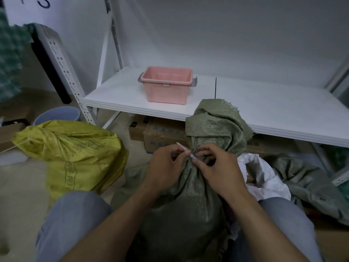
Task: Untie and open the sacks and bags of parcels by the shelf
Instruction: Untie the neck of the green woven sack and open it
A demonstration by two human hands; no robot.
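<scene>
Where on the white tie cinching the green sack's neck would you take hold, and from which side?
Probably the free tail of the white tie: it juts up and left, clear of the green sack, while its head sits tight against the gathered neck. Come from the left, where the left hand fingers already pinch it; the right hand steadies the neck.

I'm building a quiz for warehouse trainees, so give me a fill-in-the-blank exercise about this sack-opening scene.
1. Both hands work at the white tie around the neck of the ____ sack.
2. The tied sack on the floor to the person's left is ____.
3. The pink tub stands on the white ____.
4. The left hand pinches the tie's loose ____.

Missing words: green; yellow; shelf; end
</scene>
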